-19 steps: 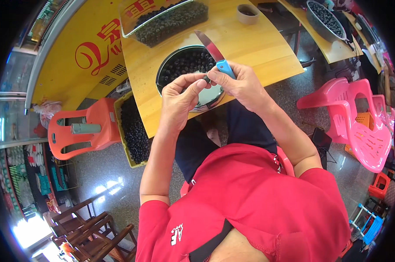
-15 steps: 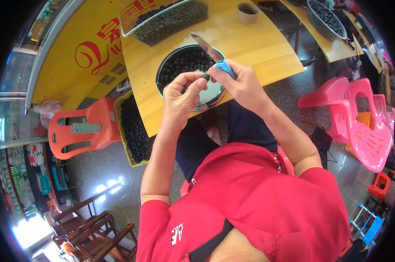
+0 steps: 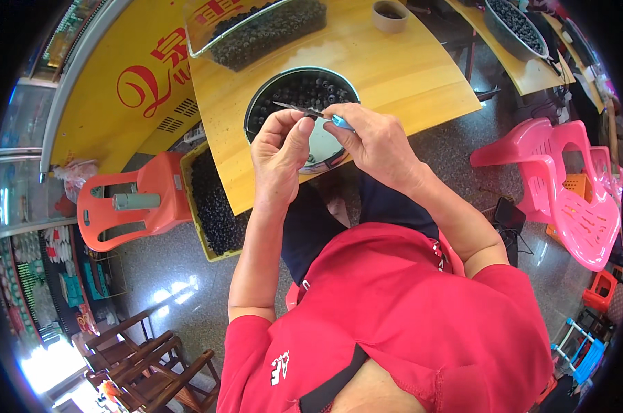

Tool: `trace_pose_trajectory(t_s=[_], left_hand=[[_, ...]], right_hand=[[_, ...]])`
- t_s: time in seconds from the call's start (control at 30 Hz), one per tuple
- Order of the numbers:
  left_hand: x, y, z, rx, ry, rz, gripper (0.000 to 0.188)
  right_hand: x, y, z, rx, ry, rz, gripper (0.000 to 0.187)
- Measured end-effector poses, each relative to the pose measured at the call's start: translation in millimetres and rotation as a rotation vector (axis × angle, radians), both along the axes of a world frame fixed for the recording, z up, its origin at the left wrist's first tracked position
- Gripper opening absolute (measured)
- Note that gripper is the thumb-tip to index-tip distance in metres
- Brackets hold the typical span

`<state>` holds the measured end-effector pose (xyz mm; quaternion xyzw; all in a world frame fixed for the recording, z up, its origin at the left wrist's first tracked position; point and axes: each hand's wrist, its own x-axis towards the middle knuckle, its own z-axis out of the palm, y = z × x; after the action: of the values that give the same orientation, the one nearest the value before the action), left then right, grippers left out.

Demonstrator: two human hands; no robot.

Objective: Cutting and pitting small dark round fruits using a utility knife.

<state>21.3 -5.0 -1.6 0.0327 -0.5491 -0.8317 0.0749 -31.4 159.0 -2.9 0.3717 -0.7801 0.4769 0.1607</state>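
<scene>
Head view: we are looking down at both hands meeting above a round bowl (image 3: 270,103) of dark, round pieces on a yellow wooden table (image 3: 407,69). Our right hand (image 3: 373,141) is gripping a knife (image 3: 311,112) by its blue handle, the blade pointing left. Our left hand (image 3: 280,148) is curling its fingertips together right at the blade; what they are pinching, we cannot tell. An orange chair (image 3: 139,203) and a crate (image 3: 211,203) of dark pieces are sitting left of the table, pink chairs (image 3: 573,199) to the right.
</scene>
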Motion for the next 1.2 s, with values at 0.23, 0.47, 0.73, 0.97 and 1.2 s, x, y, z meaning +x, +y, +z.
trace_pose_trajectory(t_s=[0.23, 0.47, 0.73, 0.97, 1.2], left_hand=[[5, -3, -1, -0.003, 0.108, 0.033, 0.016], [4, -2, 5, 0.016, 0.187, 0.053, 0.017], [3, 2, -2, -0.145, 0.222, 0.087, 0.017], [-1, -4, -1, 0.057, 0.214, -0.043, 0.012], [-32, -44, 2, -0.111, -0.093, -0.173, 0.021]], right_hand=[[2, -4, 1, 0.069, -0.032, -0.018, 0.017], [-8, 2, 17, -0.008, -0.579, 0.07, 0.028], [-2, -9, 23, -0.453, -0.958, 0.357, 0.022], [-4, -10, 16, -0.516, -1.094, 0.351, 0.02], [-13, 7, 7, -0.513, -1.076, 0.288, 0.024]])
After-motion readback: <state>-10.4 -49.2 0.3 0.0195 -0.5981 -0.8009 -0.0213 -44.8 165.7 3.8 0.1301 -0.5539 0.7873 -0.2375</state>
